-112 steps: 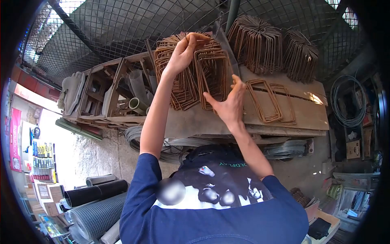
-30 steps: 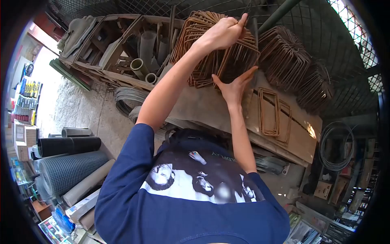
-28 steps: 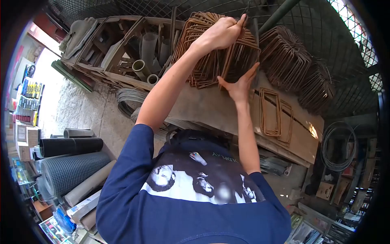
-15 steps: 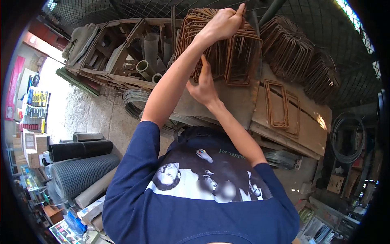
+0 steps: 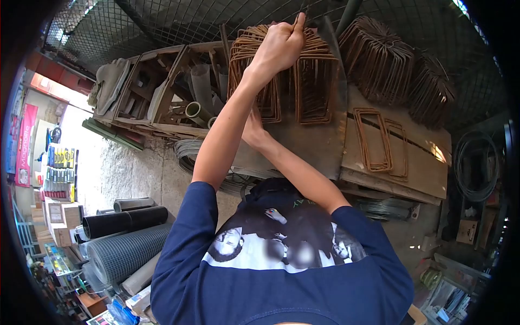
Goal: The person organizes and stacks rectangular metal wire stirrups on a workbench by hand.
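Left hand (image 5: 279,46) raised, fingers pinched shut on the top edge of the hanging bundle of rusty rebar stirrups (image 5: 303,76). Right hand (image 5: 252,129) mostly hidden behind the left forearm, below the bundle's lower edge; grip not readable. Bundle hangs upright against the wire mesh wall (image 5: 179,21), above the near end of the wooden board (image 5: 411,173).

Positions relative to the bundle, largest first:
- Wooden board: below and to the right, sloping.
- Wooden rack (image 5: 157,92) with grey pipes (image 5: 195,111): immediately left.
- Rolls of wire mesh (image 5: 122,252): far below left, on the floor.
- Two further stirrup bundles (image 5: 379,59): just right, at the mesh wall.
- Wire coil (image 5: 476,170): far right.
- Two loose stirrups (image 5: 379,141): lying flat on the board, lower right.
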{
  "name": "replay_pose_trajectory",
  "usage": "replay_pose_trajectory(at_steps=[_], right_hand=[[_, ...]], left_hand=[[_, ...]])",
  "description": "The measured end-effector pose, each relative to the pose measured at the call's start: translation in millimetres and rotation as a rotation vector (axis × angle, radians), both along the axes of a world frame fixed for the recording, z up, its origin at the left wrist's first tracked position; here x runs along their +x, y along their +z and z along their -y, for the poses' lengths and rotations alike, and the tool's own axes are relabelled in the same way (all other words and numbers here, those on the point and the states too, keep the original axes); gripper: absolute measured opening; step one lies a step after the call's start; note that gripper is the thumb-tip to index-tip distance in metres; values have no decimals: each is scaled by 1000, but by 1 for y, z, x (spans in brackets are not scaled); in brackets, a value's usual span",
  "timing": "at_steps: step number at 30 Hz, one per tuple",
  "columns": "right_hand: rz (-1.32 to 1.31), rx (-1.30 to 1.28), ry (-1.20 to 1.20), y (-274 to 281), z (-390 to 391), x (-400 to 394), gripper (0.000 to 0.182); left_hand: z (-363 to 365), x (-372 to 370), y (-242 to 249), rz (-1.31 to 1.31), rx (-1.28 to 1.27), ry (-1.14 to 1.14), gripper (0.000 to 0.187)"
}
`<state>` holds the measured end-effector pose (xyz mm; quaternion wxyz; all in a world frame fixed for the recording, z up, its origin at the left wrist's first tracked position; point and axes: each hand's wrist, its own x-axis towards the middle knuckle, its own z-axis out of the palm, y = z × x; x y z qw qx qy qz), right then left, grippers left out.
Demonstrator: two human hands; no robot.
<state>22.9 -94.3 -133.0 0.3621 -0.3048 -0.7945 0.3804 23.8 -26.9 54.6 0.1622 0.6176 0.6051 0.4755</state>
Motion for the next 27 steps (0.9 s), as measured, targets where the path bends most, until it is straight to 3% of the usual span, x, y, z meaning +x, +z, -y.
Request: replay_pose_trajectory(at_steps=[3, 5, 9, 13, 15, 18, 21, 23, 27], right_hand=[[-152, 74, 87, 30, 5, 28, 44], [-108, 181, 75, 46, 9, 54, 46], [-91, 262, -137, 83, -1, 151, 48], [297, 190, -691, 62, -36, 267, 56], [684, 122, -768, 42, -47, 321, 71], [848, -27, -746, 36, -38, 347, 86], [751, -136, -744, 35, -39, 352, 93], [758, -140, -772, 41, -37, 349, 94], [625, -69, -815, 31, -40, 354, 93]], left_hand=[[-4, -2, -6, 10, 49, -8, 66], [-7, -6, -11, 77, -43, 6, 66], [0, -12, -6, 108, -131, -57, 61], [-3, -9, -11, 184, -36, -57, 51], [-5, -10, -10, 140, -81, -85, 51], [-5, -10, -4, 173, -64, -156, 56], [-2, -11, 3, 177, -86, -171, 61], [-4, -20, 4, 297, -148, -346, 63], [2, -13, 2, 309, -46, -387, 61]])
